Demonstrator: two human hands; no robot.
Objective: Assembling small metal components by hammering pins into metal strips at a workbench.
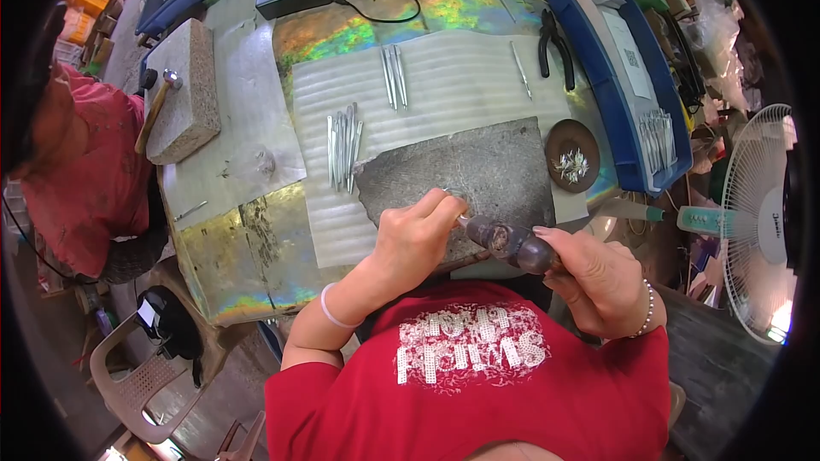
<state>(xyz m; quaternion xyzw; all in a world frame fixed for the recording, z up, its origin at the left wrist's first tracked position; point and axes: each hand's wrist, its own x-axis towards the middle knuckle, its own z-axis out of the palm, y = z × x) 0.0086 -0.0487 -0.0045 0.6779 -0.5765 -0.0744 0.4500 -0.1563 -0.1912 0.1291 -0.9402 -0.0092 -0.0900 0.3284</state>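
My left hand (414,237) is closed in a pinch over the near edge of a dark grey stone slab (478,162). A short bit of a thin silver metal piece (463,220) shows at its fingertips; the rest is hidden. Close beside those fingers, a hammer (512,246) with a dark, rounded head is held in my right hand (602,280). Most of its handle is out of sight. Left of the slab lies a bundle of slim silver rods (344,147), and beyond it a few more rods (394,77) lie on white foam sheeting (461,60).
A brown dish (559,138) of small silver bits sits right of the slab, with pliers (555,49) behind. A blue bin (605,107) and a fan (760,222) stand farther right. At left, a person in pink (85,154) sits near a stone block (184,90) bearing another hammer (154,115).
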